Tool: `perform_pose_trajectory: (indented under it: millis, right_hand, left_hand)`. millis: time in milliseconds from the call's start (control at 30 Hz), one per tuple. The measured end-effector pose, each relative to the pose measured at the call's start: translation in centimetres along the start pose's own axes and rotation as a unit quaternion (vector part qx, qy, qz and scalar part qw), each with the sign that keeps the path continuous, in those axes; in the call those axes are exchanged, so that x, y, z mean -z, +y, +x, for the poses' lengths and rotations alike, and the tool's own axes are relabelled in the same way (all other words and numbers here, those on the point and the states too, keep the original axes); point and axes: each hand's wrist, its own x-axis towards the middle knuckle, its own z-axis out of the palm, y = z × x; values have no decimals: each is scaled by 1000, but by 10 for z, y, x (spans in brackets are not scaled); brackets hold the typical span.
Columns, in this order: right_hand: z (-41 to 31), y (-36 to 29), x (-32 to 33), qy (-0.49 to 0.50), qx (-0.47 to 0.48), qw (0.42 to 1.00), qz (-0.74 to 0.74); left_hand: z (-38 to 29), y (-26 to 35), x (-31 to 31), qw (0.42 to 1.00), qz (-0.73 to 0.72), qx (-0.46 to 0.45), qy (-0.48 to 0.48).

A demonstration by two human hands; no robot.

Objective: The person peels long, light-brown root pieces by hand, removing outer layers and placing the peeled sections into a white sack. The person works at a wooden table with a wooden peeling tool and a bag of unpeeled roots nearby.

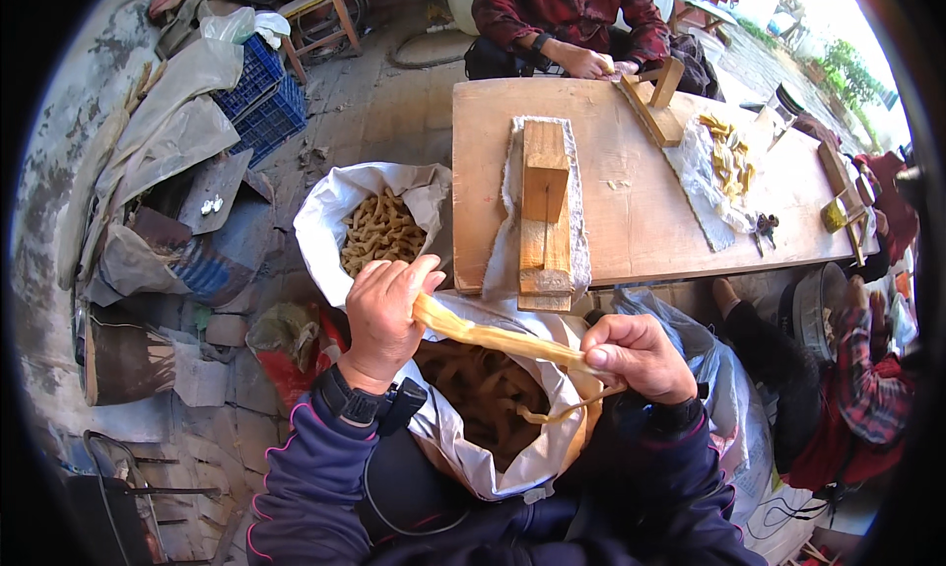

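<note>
My left hand (390, 316) grips one end of a long, pale yellow strip (491, 335) that looks dried and fibrous; its exact material I cannot tell. The other end is pinched between thumb and fingers of my right hand (641, 357), and a thin tail hangs below that hand. Stretched between both hands, the strip passes over an open white woven sack (494, 468) at my lap. Brown strips (480, 396) fill the shadowed inside of this sack. Beyond my left hand stands a second white sack (318, 237) holding many short yellowish pieces (383, 230).
A wooden block stand (545, 252) rests on a cloth at the wooden table's (488, 167) near edge. Yellow pieces (732, 159) lie on plastic farther right. One person (573, 19) sits across; another's plaid sleeve (876, 389) shows at right. Blue crates (270, 115) stand at left.
</note>
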Motion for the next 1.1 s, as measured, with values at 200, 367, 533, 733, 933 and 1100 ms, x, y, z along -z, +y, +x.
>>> perform_pose_trajectory:
  millis: [200, 367, 533, 733, 933, 1100]
  right_hand:
    - [16, 0, -9, 195, 88, 953, -216]
    - [35, -13, -45, 202, 203, 909, -304]
    - [57, -10, -50, 129, 87, 980, -125]
    - [50, 2, -27, 159, 14, 977, -143]
    - [49, 4, -26, 210, 136, 937, -245]
    - [48, 2, -24, 140, 296, 828, -455]
  left_hand:
    - [18, -1, 2, 999, 7, 2, 34]
    - [36, 53, -32, 993, -30, -114, -9]
    - [39, 48, -51, 994, -81, -74, -2]
    - [29, 43, -56, 993, -62, -36, -91]
    - [36, 48, -40, 932, -310, 34, -184]
    - [33, 43, -24, 776, -477, 202, -358]
